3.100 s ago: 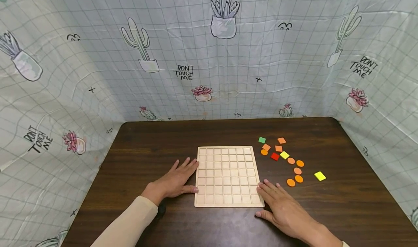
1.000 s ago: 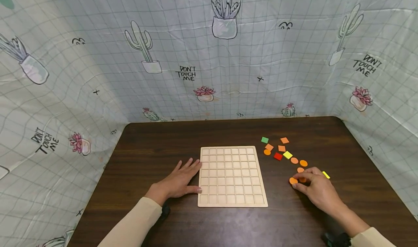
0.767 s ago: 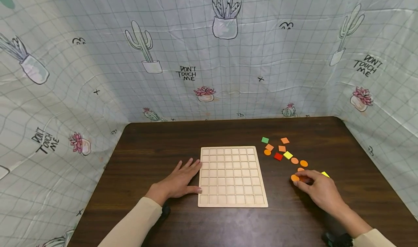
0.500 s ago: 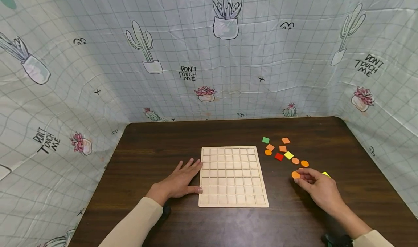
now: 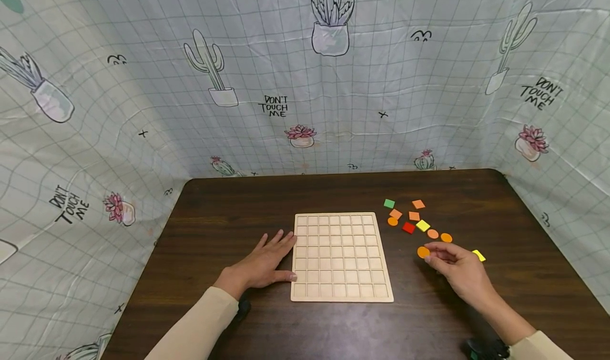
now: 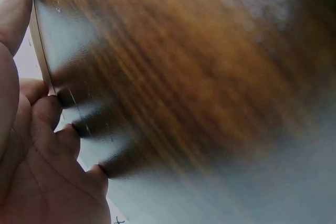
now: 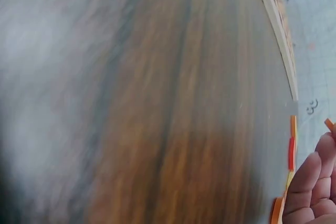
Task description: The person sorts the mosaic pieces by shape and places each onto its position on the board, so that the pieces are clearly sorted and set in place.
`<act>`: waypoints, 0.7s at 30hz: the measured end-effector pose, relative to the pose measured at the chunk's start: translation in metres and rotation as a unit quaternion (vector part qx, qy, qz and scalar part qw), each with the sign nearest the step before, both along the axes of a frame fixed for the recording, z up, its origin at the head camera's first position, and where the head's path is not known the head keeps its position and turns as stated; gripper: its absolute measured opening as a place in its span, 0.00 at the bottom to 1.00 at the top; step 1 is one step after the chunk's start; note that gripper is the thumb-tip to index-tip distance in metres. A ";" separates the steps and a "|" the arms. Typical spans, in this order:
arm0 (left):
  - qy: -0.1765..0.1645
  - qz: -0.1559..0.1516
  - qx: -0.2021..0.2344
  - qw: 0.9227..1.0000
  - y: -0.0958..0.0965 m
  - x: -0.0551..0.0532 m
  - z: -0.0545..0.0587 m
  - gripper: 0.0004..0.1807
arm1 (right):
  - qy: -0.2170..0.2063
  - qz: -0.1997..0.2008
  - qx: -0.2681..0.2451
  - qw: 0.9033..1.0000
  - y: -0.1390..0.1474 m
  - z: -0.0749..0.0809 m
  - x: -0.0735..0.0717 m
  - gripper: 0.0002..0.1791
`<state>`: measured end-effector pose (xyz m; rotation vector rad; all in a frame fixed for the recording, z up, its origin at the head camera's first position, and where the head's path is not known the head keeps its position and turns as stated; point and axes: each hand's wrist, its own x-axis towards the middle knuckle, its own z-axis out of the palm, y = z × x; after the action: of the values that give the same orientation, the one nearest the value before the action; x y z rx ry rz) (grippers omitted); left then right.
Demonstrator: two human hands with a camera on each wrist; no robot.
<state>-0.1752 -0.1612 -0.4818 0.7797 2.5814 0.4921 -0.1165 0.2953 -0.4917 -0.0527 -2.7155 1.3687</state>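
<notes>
Right grip (image 5: 460,273) pinches a plain orange disc (image 5: 422,252).
Thin, it juts out beyond that grip; left grip (image 5: 262,263), splayed, touches a pale gridded board (image 5: 340,257).

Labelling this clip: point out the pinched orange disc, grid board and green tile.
Pinched orange disc (image 5: 422,252): head view, exposed face.
Grid board (image 5: 336,252): head view, middle cell.
Green tile (image 5: 389,204): head view, top face.

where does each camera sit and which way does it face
Head: on the head, facing forward and down at grid board and tabletop; sleeves, left hand, right hand show.
Left wrist: on that wrist, looking low over the tabletop; left hand at left.
Right wrist: on that wrist, looking low over the tabletop; part of the right hand at lower right.
Shared: head and right wrist both show the right hand's pinched orange disc.
</notes>
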 end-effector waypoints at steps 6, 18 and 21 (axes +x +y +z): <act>0.001 0.000 -0.002 1.000 0.001 -0.001 0.001 0.51 | -0.024 0.011 -0.054 0.998 -0.006 0.001 -0.003 0.20; -0.001 0.000 -0.004 1.000 0.001 0.000 0.002 0.51 | -0.061 0.022 -0.100 0.993 -0.032 0.013 -0.015 0.22; -0.001 0.001 -0.004 1.000 0.001 0.000 0.003 0.51 | -0.073 0.026 -0.119 0.990 -0.040 0.016 -0.019 0.22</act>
<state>-0.1752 -0.1604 -0.4791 0.7738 2.5799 0.4824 -0.1359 0.2554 -0.4759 -0.1040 -2.6677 1.7655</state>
